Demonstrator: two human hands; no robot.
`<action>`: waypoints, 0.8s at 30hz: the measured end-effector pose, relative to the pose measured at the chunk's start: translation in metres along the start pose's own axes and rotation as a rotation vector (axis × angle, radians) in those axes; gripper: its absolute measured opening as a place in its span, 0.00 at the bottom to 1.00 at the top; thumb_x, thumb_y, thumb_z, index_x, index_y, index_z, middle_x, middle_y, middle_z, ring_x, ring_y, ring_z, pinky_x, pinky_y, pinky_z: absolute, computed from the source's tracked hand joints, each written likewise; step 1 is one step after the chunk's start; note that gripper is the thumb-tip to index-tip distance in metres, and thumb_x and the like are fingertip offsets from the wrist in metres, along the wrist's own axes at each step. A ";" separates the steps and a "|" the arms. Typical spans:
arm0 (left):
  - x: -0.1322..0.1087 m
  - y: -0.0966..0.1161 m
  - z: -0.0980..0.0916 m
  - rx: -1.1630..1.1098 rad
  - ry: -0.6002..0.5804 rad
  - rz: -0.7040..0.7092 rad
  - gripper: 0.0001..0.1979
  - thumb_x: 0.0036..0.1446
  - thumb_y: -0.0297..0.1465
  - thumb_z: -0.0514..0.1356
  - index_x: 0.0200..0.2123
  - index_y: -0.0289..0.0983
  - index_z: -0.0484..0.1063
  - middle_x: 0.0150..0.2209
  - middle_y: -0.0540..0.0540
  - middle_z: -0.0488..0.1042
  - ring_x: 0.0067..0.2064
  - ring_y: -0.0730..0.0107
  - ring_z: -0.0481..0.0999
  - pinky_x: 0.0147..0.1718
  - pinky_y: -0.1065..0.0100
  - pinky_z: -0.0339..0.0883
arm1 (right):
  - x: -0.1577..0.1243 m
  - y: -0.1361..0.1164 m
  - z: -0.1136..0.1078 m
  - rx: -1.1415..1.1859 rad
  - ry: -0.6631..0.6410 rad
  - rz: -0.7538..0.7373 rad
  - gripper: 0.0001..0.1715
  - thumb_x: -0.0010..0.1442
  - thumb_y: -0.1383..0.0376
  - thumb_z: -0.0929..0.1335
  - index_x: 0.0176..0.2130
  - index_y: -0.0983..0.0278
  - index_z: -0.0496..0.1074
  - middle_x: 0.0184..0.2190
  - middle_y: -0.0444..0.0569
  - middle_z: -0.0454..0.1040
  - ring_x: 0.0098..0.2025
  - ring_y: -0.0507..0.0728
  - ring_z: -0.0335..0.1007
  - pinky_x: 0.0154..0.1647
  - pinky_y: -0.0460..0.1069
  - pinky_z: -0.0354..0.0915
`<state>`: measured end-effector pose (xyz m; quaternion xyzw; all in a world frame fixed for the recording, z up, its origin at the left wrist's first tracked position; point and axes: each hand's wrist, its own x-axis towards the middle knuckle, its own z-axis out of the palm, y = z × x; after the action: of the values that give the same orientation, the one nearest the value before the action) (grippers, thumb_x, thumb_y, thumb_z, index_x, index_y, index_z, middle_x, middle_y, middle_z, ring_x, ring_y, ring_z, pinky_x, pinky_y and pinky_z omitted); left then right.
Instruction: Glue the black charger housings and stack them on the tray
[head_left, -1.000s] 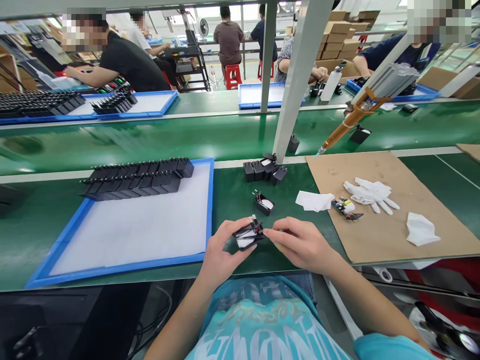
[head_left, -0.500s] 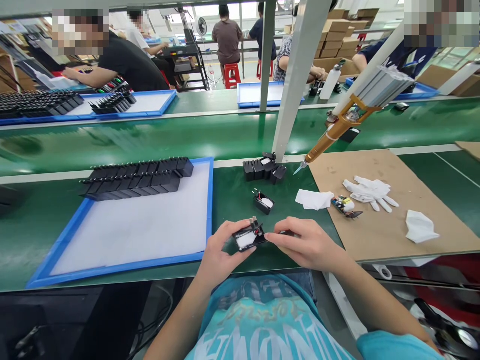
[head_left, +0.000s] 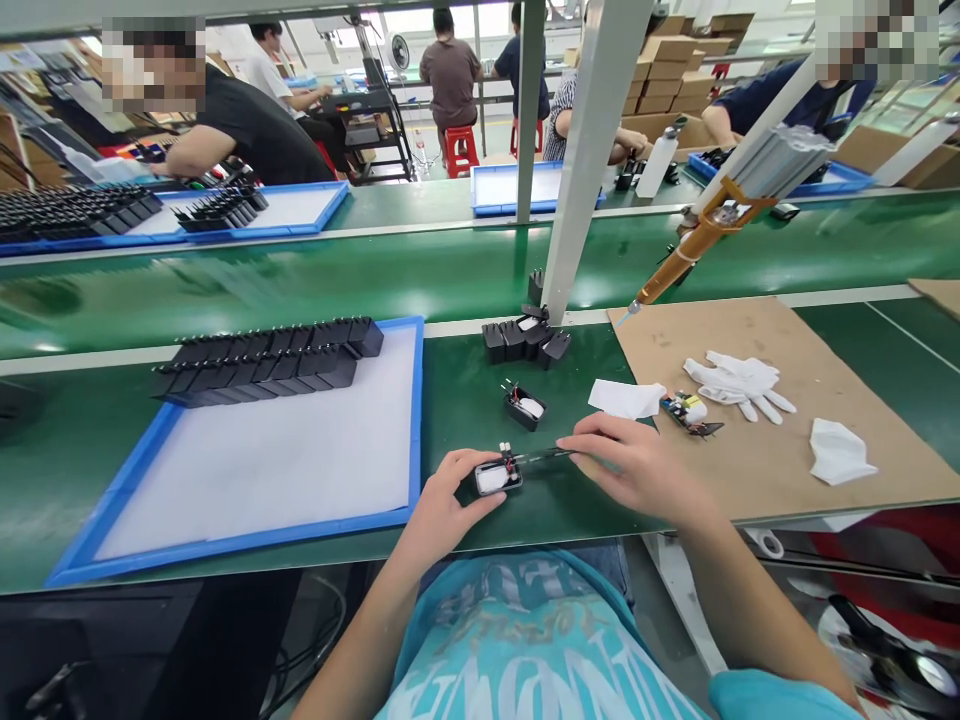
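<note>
Your left hand (head_left: 444, 503) grips a boxy black plastic case (head_left: 498, 478), seemingly steadying it while your right hand (head_left: 628, 463) pinches a thin dark strand (head_left: 544, 456).

Both hands (head_left: 439, 508) (head_left: 643, 472) pinch, forearms (head_left: 757, 605) angled inward

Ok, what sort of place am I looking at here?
Likely an electronics assembly line in a factory: a green conveyor belt, rows of black plug housings in a blue-rimmed tray, and a loose circuit board.
</note>
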<state>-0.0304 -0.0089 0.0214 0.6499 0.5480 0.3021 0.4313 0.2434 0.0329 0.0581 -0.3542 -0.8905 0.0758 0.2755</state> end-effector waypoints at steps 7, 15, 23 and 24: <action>0.007 -0.006 -0.003 0.028 -0.036 -0.017 0.25 0.56 0.39 0.62 0.58 0.46 0.65 0.59 0.43 0.68 0.58 0.57 0.69 0.57 0.54 0.63 | -0.018 0.032 0.031 -0.039 -0.179 0.186 0.11 0.63 0.67 0.64 0.42 0.62 0.75 0.36 0.51 0.76 0.38 0.57 0.74 0.38 0.52 0.72; 0.022 -0.019 0.013 0.089 0.130 0.248 0.15 0.59 0.27 0.56 0.49 0.41 0.72 0.51 0.44 0.76 0.56 0.62 0.71 0.56 0.55 0.63 | -0.019 0.037 0.029 0.037 -0.110 0.256 0.13 0.64 0.64 0.63 0.46 0.60 0.74 0.40 0.52 0.77 0.43 0.57 0.75 0.43 0.54 0.73; 0.004 -0.014 0.002 0.412 0.100 0.487 0.24 0.60 0.28 0.56 0.60 0.42 0.64 0.52 0.43 0.75 0.50 0.60 0.71 0.50 0.58 0.62 | -0.007 0.063 0.002 0.276 0.393 0.526 0.27 0.60 0.60 0.67 0.58 0.55 0.62 0.53 0.53 0.69 0.50 0.59 0.71 0.48 0.57 0.71; 0.002 -0.013 0.000 0.431 0.095 0.485 0.24 0.62 0.28 0.55 0.61 0.43 0.63 0.52 0.43 0.75 0.51 0.60 0.71 0.51 0.59 0.63 | -0.003 0.071 -0.007 0.327 0.525 0.549 0.29 0.59 0.60 0.68 0.59 0.54 0.60 0.55 0.53 0.67 0.51 0.59 0.70 0.48 0.56 0.71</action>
<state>-0.0363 -0.0070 0.0099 0.8229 0.4482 0.3032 0.1731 0.2905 0.0823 0.0387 -0.5373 -0.6388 0.1940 0.5154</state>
